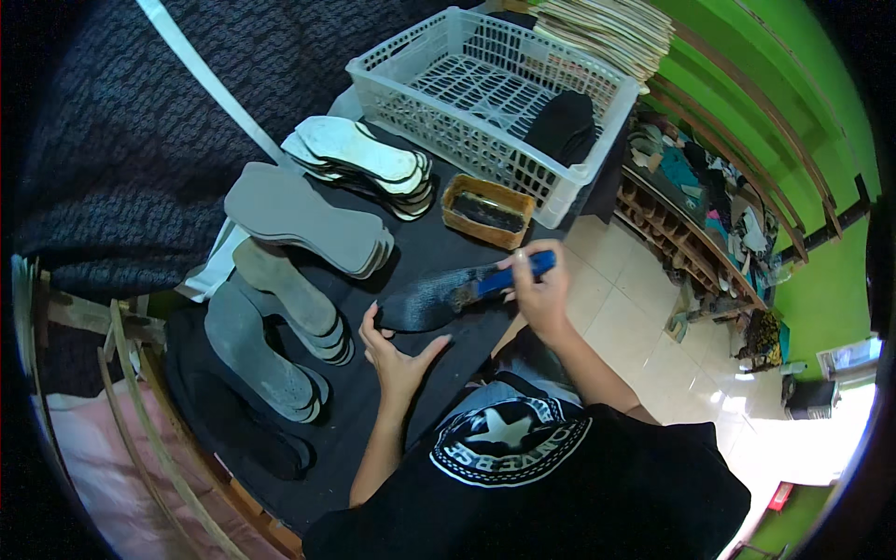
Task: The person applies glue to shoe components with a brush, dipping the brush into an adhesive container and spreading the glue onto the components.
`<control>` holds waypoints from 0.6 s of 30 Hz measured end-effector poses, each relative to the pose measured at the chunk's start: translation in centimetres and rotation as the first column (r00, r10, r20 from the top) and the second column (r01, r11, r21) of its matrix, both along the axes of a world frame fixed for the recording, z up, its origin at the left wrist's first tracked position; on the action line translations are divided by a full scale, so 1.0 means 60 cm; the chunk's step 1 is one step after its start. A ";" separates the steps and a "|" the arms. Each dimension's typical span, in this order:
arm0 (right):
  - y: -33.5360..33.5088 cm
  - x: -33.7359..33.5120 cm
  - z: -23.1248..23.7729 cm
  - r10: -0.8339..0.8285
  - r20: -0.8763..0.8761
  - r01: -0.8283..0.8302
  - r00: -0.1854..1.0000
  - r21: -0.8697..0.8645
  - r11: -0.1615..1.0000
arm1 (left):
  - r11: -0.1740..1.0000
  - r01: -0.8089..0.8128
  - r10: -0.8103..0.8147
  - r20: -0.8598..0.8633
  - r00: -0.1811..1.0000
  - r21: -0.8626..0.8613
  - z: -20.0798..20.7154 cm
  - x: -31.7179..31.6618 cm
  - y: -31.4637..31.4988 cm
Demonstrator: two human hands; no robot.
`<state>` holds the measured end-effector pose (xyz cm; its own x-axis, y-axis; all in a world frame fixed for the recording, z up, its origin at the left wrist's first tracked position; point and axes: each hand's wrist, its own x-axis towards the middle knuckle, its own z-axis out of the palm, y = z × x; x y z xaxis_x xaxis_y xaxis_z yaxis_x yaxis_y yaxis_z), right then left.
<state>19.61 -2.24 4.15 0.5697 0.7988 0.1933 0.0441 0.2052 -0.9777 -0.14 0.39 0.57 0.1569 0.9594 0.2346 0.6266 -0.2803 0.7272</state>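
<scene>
The right hand [539, 291] grips a blue-handled brush [492, 283] against a black, foot-shaped insole [425, 303] (streaky, faintly glossy); the left hand [396, 366], fingers splayed, meets its rounded end.

A green wall [821, 313] curves down the right side of the frame, crossed by wooden rails [742, 82]. Near it stands a cluttered wooden shelf [686, 238]. Pale, glossy floor tiles [621, 317] catch white glare [737, 406] toward the lower right. Dark textured fabric [233, 75] fills the upper left.
</scene>
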 end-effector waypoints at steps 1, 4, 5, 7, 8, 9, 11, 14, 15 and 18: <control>0.012 -0.017 -0.005 0.052 0.071 -0.052 0.996 0.009 0.999 | 0.998 -0.027 0.033 0.135 0.990 -0.048 -0.004 0.000 0.002; 0.039 -0.055 0.002 0.215 0.186 -0.219 0.959 0.001 0.976 | 0.997 -0.073 0.074 0.311 0.948 -0.015 -0.027 -0.008 0.010; 0.045 -0.061 0.005 0.241 0.236 -0.245 0.941 -0.015 0.969 | 0.997 -0.071 0.080 0.360 0.930 -0.039 -0.034 -0.012 0.012; 0.061 -0.065 0.007 0.275 0.288 -0.279 0.917 -0.029 0.960 | 0.997 -0.067 0.080 0.403 0.912 -0.046 -0.033 -0.012 0.013; 0.070 -0.062 0.004 0.256 0.305 -0.263 0.917 -0.018 0.965 | 0.996 -0.075 0.086 0.403 0.911 -0.044 -0.032 -0.013 0.013; 0.078 -0.058 0.002 0.233 0.322 -0.243 0.918 -0.008 0.970 | 0.995 -0.066 0.089 0.389 0.917 -0.071 -0.032 -0.013 0.012; 0.104 -0.050 -0.001 0.172 0.346 -0.195 0.923 0.034 0.980 | 0.994 -0.064 0.092 0.340 0.936 -0.093 -0.026 -0.014 0.011; 0.116 -0.043 0.002 0.142 0.350 -0.171 0.926 0.051 0.984 | 0.994 -0.065 0.091 0.338 0.937 -0.085 -0.023 -0.014 0.011; 0.114 -0.046 0.002 0.150 0.312 -0.176 0.938 0.056 0.983 | 0.994 -0.070 0.095 0.340 0.936 -0.086 -0.024 -0.015 0.011; 0.098 -0.058 0.011 0.225 0.231 -0.232 0.947 0.004 0.973 | 0.994 -0.076 0.097 0.338 0.936 -0.074 -0.025 -0.016 0.011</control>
